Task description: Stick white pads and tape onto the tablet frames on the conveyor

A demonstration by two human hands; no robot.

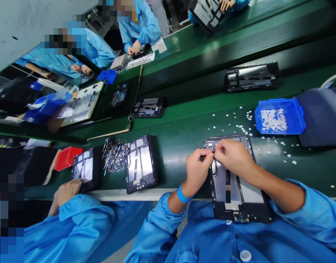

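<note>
In front of me an opened tablet (247,193), its inside facing up, lies over the bench edge against my blue smock. Above its far left corner my left hand (198,166) is closed in a pinch. My right hand (235,155) pinches at the same spot, fingertips almost meeting the left ones. Between the fingertips shows a small dark part (213,150), too small to name. A thin black cable (215,170) curves over the tablet just below the fingers. A blue band (183,194) circles my left wrist.
A blue tray (280,116) of small white pieces stands right, with loose pieces (241,128) scattered nearby. To my left are another opened tablet (140,164), a pile of small metallic parts (113,155) and a co-worker's hand (66,191). More tablets (251,76) lie farther off.
</note>
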